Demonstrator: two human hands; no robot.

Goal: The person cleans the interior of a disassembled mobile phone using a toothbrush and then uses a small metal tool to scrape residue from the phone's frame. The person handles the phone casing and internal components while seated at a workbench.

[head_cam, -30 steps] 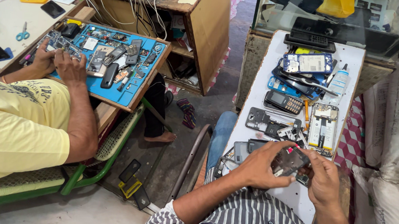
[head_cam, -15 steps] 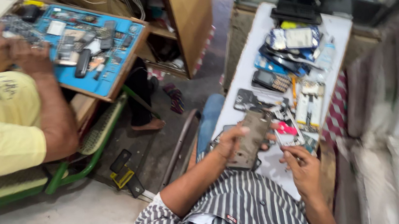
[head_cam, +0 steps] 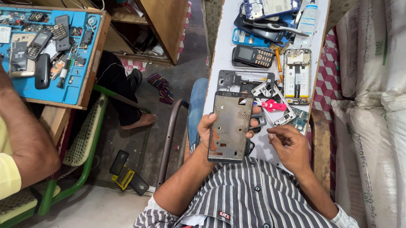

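My left hand (head_cam: 205, 134) holds a grey, stripped phone frame (head_cam: 230, 124) upright over my lap, at the near end of the narrow white table (head_cam: 224, 42). My right hand (head_cam: 293, 147) rests just right of the frame on the table edge, its fingertips drawn together with nothing visible in them. Just beyond the frame lie another open phone shell (head_cam: 241, 79) and a red plastic tool (head_cam: 272, 105). A keypad phone (head_cam: 253, 57) and an opened phone with its battery showing (head_cam: 297, 75) sit further up.
A co-worker in a yellow shirt, forearm (head_cam: 15, 128) at left, works over a blue mat (head_cam: 12, 85) covered with phones and parts. A green chair frame (head_cam: 90, 136), a wooden cabinet (head_cam: 164, 16) and white sacks (head_cam: 385, 113) border the space. Dark objects (head_cam: 125, 172) lie on the floor.
My view has tilted down and closer. My left hand has lifted the phone frame up from the table parts, and my right hand has come off it onto the table edge.
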